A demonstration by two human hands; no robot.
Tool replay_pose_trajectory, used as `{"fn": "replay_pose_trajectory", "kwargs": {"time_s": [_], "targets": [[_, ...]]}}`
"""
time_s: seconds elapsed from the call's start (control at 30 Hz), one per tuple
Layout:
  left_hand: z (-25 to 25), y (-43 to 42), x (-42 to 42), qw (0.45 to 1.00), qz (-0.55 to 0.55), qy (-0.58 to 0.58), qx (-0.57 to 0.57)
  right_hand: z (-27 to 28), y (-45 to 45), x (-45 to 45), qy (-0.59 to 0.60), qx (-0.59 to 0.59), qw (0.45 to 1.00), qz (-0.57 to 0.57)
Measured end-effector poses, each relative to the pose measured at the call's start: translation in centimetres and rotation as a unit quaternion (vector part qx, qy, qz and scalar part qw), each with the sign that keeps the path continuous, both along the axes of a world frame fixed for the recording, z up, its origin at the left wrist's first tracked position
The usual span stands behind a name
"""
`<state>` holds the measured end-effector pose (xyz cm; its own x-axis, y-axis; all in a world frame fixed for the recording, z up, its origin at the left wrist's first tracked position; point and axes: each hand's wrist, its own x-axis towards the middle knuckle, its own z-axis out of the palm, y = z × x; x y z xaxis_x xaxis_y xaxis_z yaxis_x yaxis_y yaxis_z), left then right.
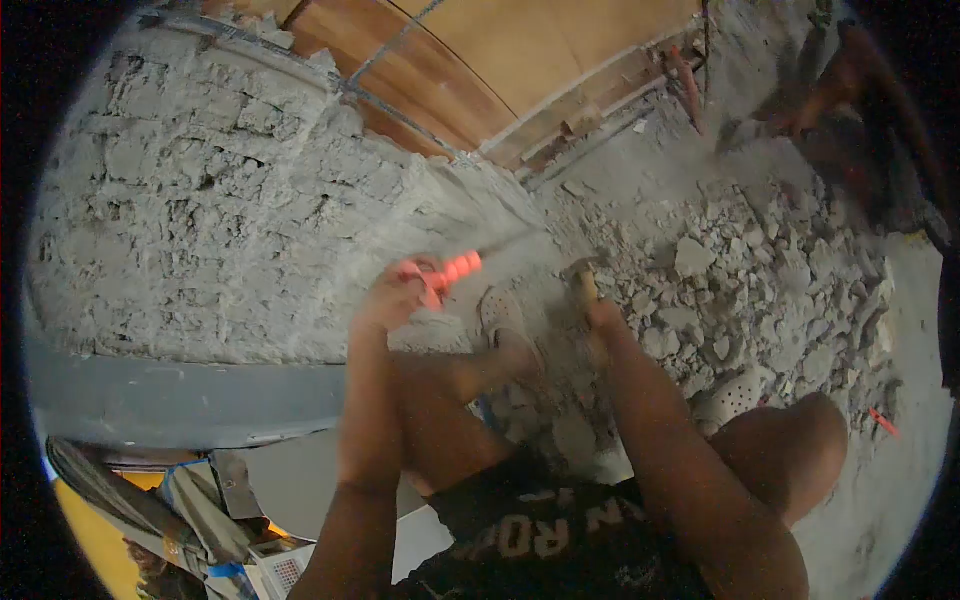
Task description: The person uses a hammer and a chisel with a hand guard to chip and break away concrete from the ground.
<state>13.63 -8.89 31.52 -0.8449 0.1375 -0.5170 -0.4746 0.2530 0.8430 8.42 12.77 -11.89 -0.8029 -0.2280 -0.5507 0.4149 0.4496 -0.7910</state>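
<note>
My left hand is closed round the pink-orange grip of a chisel. The chisel's thin metal shaft points right and slightly up, blurred, above the grey dusty surface near the wall's foot. In my right hand is the wooden handle of a hammer, its dark head at the top, beside the rubble. The hammer head and the chisel are apart. The rough, chipped wall stands to the left of my left hand.
Broken rubble covers the floor at the right. Another person is at the upper right. Wooden panels stand at the top. My feet in light clogs are near the rubble. A red object lies far right.
</note>
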Motion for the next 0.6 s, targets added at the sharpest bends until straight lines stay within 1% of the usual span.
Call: {"fn": "replay_pose_trajectory", "kwargs": {"time_s": [0.03, 0.07, 0.1, 0.13, 0.2, 0.27, 0.3, 0.37, 0.4, 0.47, 0.5, 0.57, 0.6], "targets": [[-0.3, -0.4, 0.1, 0.990, -0.018, 0.084, 0.108, -0.5, 0.0, -0.1, -0.049, -0.032, 0.998, -0.019], [-0.4, 0.2, 0.0, 0.962, -0.034, 0.166, 0.215, 0.1, 0.2, -0.2, -0.064, -0.047, 0.996, -0.034], [-0.5, 0.5, -0.1, 0.961, -0.030, 0.160, 0.222, 0.7, 0.1, -0.1, -0.079, -0.061, 0.994, -0.049], [0.9, 2.4, -0.5, 0.957, -0.024, 0.213, 0.197, -0.1, -1.2, 0.8, 0.028, -0.017, 0.993, -0.112], [1.6, 4.1, -0.6, 0.950, -0.007, 0.251, 0.184, 0.8, -0.4, 0.5, 0.004, -0.027, 0.997, -0.070], [1.1, 3.7, -0.9, 0.945, 0.043, 0.283, 0.159, 1.8, 0.5, 0.7, -0.015, -0.029, 0.998, -0.053], [0.7, 3.5, -0.9, 0.944, 0.050, 0.276, 0.173, 2.2, 0.9, 0.7, -0.022, -0.031, 0.998, -0.047], [0.0, 2.8, -1.0, 0.961, 0.207, 0.161, 0.088, 3.3, 1.5, 0.7, -0.036, -0.033, 0.998, -0.041], [-0.4, 2.8, -1.2, 0.960, 0.207, 0.158, 0.103, 3.7, 1.7, 0.7, -0.040, -0.033, 0.998, -0.038], [-1.4, 3.5, -1.8, 0.970, 0.220, 0.094, 0.038, 4.3, 2.2, 0.6, -0.050, -0.031, 0.998, -0.036], [-1.4, 4.1, -1.9, 0.971, 0.216, 0.093, 0.052, 4.5, 2.5, 0.8, -0.056, -0.030, 0.997, -0.035], [-1.2, 5.0, -1.7, 0.976, 0.216, 0.025, 0.015, 4.8, 3.1, 1.0, -0.069, -0.026, 0.997, -0.036], [-1.5, 5.0, -1.7, 0.977, 0.212, 0.025, 0.021, 4.9, 3.3, 1.2, -0.075, -0.025, 0.996, -0.037]]}}
